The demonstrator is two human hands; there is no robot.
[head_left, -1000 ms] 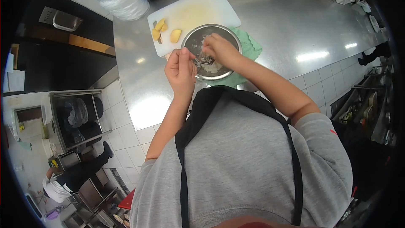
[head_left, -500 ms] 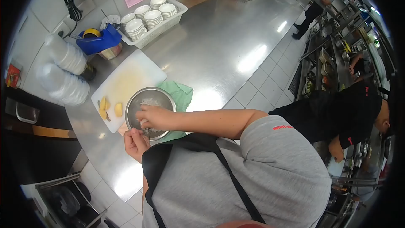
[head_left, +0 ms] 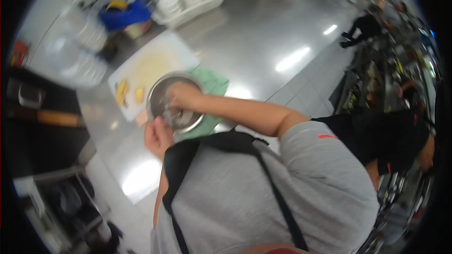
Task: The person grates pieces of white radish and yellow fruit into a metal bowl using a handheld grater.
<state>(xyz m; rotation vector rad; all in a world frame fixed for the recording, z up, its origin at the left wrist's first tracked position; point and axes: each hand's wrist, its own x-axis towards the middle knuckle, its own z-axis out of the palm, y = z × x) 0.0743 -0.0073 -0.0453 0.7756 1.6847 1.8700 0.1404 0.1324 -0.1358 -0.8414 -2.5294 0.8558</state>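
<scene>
My right hand point(head_left: 184, 98) reaches down into a round metal bowl point(head_left: 160, 88), fingers curled among white shreds point(head_left: 168, 112) of what looks like food. Motion blur softens its fingertips. At the bowl's near left edge, my left hand point(head_left: 158, 137) is pinched closed; whatever lies between its fingers is too blurred to name. Under and beside the bowl lies a green cloth point(head_left: 211, 83). A white cutting board point(head_left: 157, 59) stretches behind the bowl, with yellow pieces point(head_left: 122, 92) of food and a single yellow chunk point(head_left: 139, 95) near its left corner.
Stacked clear plastic containers point(head_left: 87, 68) stand left of the board. Behind it are a blue tape dispenser point(head_left: 125, 16) and a white basket point(head_left: 207, 7) of stacked small white dishes. The steel counter point(head_left: 245, 42) runs away to the right. A person in black point(head_left: 395, 136) stands at right.
The whole view has shifted and blurred, with the counter's things now higher in the picture. My right hand has moved a little within the bowl; my left hand stays at its edge.
</scene>
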